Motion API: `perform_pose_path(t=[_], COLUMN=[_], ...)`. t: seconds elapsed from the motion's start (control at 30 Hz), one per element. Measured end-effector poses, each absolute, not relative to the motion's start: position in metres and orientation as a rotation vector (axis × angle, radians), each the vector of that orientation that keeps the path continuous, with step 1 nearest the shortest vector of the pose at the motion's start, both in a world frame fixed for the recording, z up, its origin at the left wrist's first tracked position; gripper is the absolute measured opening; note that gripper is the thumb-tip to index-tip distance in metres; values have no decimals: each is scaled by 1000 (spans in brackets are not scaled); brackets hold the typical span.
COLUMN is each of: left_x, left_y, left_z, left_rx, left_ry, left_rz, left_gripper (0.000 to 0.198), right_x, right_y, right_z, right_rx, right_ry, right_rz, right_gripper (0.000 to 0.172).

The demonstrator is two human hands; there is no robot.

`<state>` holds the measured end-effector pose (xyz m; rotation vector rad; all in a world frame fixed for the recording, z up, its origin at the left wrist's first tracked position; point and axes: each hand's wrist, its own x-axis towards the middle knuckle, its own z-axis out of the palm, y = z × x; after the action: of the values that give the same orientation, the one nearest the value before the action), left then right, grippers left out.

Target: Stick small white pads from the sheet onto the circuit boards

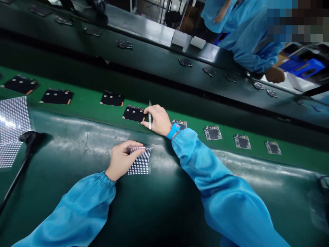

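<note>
My right hand [157, 120] grips slim silver tweezers [150, 115] upright, right beside a black circuit board [133, 114] with pale square patches on the green belt [195, 137]. A blue wrist strap [173, 131] circles that wrist. My left hand [122, 159] rests on the dark mat [77, 151] and pinches the top edge of a sheet dotted with tiny white squares [140, 162]. That edge bends up and shows thin and silvery. Part of the sheet lies hidden under my fingers.
More black boards and bare circuit boards [212, 132] line the green belt. Two dotted sheets [12, 116] lie at the far left, near a black cable [25, 161]. Above, a dark shelf [154, 51] holds small boards. A co-worker's hand [275, 74] and blue sleeve appear upper right, near a blue crate [302, 68].
</note>
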<state>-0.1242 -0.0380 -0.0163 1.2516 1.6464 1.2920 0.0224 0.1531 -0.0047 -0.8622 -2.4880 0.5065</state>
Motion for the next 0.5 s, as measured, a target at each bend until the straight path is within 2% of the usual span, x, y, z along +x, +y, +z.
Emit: perform_pose_path(t=[0.27,0.5], left_x=[-121,-120], left_y=[-36,-34], left_z=[-15,-13], left_rx=[1200,1162], left_ry=[1567,1536], left_rz=[1320,1317], left_gripper=[11,12], right_x=[34,-43], right_y=[157,181], right_z=[54,36], right_rx=[-821,-846], right_ry=[-2342,-2579], right_rz=[533,462], right_gripper=[37,31])
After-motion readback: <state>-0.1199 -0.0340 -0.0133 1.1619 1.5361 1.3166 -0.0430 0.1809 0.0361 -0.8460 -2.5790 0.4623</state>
